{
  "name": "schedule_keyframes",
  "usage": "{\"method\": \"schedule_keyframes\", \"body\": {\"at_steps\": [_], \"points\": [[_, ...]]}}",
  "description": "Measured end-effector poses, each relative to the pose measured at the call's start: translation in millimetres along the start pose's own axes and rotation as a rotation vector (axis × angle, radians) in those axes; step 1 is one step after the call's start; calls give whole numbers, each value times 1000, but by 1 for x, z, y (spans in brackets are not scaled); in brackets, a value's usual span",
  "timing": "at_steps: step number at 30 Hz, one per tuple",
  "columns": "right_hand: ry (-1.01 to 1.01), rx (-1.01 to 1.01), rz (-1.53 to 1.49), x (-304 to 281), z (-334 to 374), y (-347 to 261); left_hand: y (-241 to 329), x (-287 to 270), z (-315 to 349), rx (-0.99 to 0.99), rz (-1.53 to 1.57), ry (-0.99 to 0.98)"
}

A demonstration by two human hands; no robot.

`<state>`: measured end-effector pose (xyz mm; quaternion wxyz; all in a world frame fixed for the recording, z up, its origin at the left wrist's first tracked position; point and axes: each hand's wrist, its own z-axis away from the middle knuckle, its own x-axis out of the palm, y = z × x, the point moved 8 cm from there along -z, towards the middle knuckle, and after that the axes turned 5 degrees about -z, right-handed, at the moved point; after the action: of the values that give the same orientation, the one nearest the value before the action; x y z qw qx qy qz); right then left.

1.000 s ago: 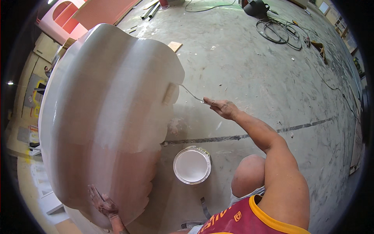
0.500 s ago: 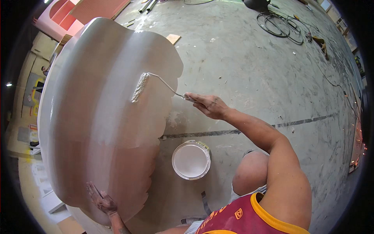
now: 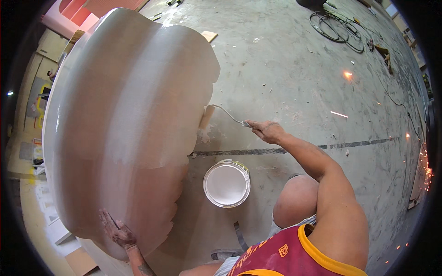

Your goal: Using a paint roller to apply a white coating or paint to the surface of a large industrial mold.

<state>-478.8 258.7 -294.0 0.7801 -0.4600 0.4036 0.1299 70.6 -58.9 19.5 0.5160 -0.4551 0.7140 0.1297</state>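
Note:
A large curved, ridged panel [image 3: 142, 92] with a scalloped right edge fills the left half of the head view. Its far part is coated pale grey-white; the near part is browner pink. My right hand [image 3: 268, 132] is closed around the handle of a paint roller [image 3: 207, 117], whose sleeve is at the panel's right edge; I cannot tell if it touches. My left hand [image 3: 118, 231] lies with fingers spread on the panel's near end. Between the panel and my knee stands a round bucket [image 3: 226, 185] of white paint.
Orange sparks [image 3: 427, 172] fly at the far right, some landing on the concrete floor [image 3: 285, 92]. A coiled cable [image 3: 338, 32] lies at the back right. A small wooden board [image 3: 209, 36] sits beyond the panel, and a pink moulded piece [image 3: 73, 16] stands at the back left.
My right hand has moved the roller right and toward me, from the middle of the panel to its right edge. My left hand stays on the panel. More sparks have appeared on the right.

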Motion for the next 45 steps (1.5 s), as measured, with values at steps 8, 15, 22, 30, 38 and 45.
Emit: {"method": "schedule_keyframes", "body": {"at_steps": [8,15,22,30,38,45], "points": [[-19,-90,-115,-15,17,-43,2,-4,-3,27,47,22],[351,-585,-488,-64,27,-152,2,-3,-3,63,44,40],[169,-428,-453,-4,25,-95,6,0,-2,35,16,27],[-81,-101,-256,35,60,-40,-6,-1,2,8,-6,-14],[-115,-166,-226,68,48,-65,-1,1,-6,42,17,23],[-129,-10,-299,33,55,-52,-2,0,4,5,19,-27]]}}
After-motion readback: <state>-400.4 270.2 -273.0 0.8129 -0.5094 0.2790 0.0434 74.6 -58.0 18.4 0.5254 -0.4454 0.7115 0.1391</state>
